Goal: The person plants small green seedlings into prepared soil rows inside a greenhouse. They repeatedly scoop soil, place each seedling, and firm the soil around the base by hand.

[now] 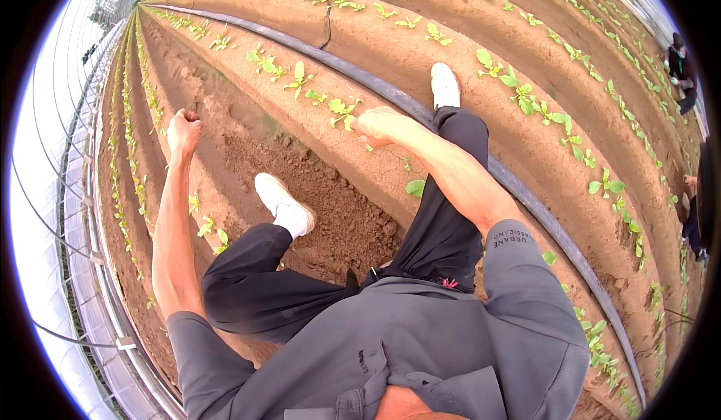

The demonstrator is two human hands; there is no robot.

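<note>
My left hand (185, 131) is curled into a loose fist, held out over the soil furrow at the left. Whatever lies inside its fingers, if anything, is hidden. My right hand (378, 126) reaches to the raised bed in front of me, with its fingers bent and closed. Right beside its knuckles grows a leafy green seedling (342, 110); the fingertips are hidden, so I cannot tell if they touch it. More seedlings (299, 80) stand in a row along the same bed, beyond my right hand.
A dark hose (338, 64) runs lengthwise along the bed, passing under my right leg. My white shoes straddle the bed, one in the furrow of crumbly soil (342, 228). More planted rows (541, 108) lie at right, where other people (680, 73) appear. A greenhouse wall (67, 194) curves along the left.
</note>
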